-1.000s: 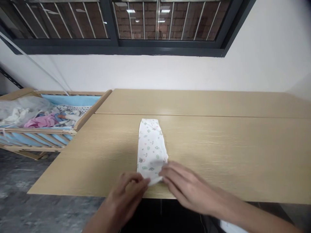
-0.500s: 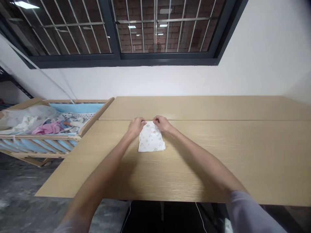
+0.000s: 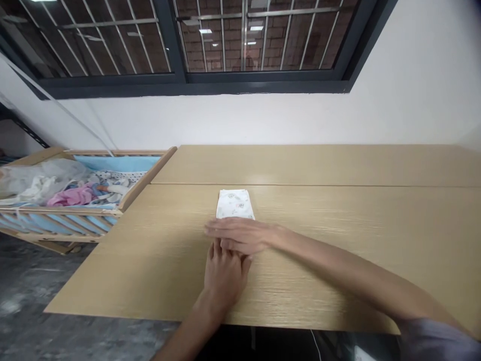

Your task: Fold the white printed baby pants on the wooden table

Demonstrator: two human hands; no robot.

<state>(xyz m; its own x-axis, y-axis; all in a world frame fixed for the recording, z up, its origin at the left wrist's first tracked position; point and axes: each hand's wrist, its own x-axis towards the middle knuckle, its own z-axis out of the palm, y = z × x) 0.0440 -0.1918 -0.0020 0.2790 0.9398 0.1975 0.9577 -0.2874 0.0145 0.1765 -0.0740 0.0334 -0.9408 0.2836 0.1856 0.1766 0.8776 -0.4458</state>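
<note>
A white cloth with a small coloured print (image 3: 235, 204) lies folded flat on the pale wood table (image 3: 338, 215). My right hand (image 3: 240, 235) lies flat across its near edge, fingers pointing left, and hides whatever of the cloth lies beneath. My left hand (image 3: 224, 273) rests palm down on the table just nearer to me, its fingertips tucked under my right hand. Neither hand holds anything.
To the left of the table stands a wooden crib (image 3: 148, 173) with blue padding, holding a heap of clothes (image 3: 71, 195) and a translucent plastic bag (image 3: 41, 183). A seam crosses the tabletop beyond the cloth. A white wall stands behind.
Both hands have left the cloth's far edge and come to its near side, my right hand now crossing over my left. The visible part of the cloth is shorter.
</note>
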